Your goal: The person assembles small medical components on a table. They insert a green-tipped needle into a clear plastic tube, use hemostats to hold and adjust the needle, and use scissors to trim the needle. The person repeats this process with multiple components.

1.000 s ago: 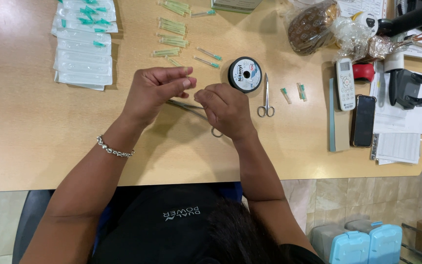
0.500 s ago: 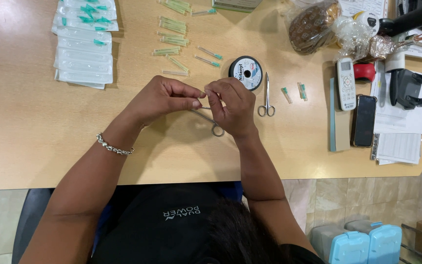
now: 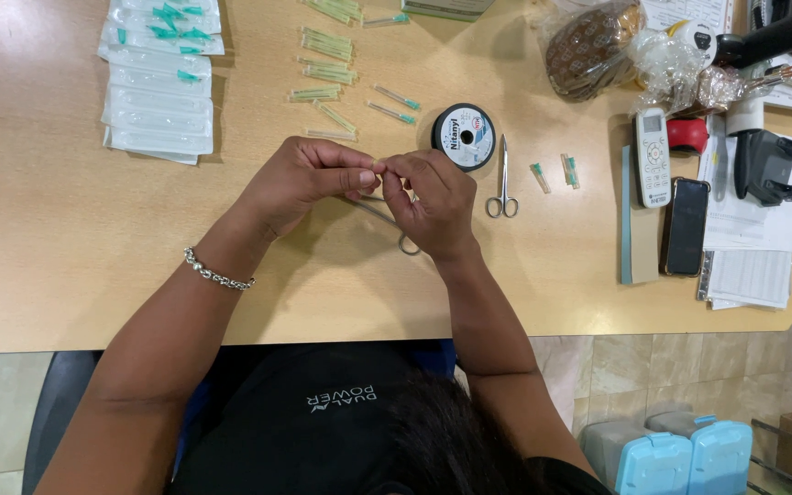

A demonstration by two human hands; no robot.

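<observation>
Fingertips of both hands meet above the pale wooden table (image 3: 66,238): the left hand (image 3: 300,179) and the right hand (image 3: 433,202) pinch together at 1 shared spot, where a tiny pale item (image 3: 379,166), too small to identify, sits between thumbs and forefingers. Both grips are closed on that small piece, so it lies right inside the pinch, raised off the table. Under the right hand lies a slim metal ring-handled instrument (image 3: 387,220), its loop showing just below the knuckles; whether the hand is touching it cannot be told. The step in hand looks like fine threading or joining work at the fingertips, and the next move would seem to call for steady, delicate control rather than force. Just beyond the right hand stands a black round spool of thread (image 3: 465,136), with small silver scissors (image 3: 503,179) beside it, and loose green-capped needles (image 3: 327,69) lie farther up the table.
</observation>
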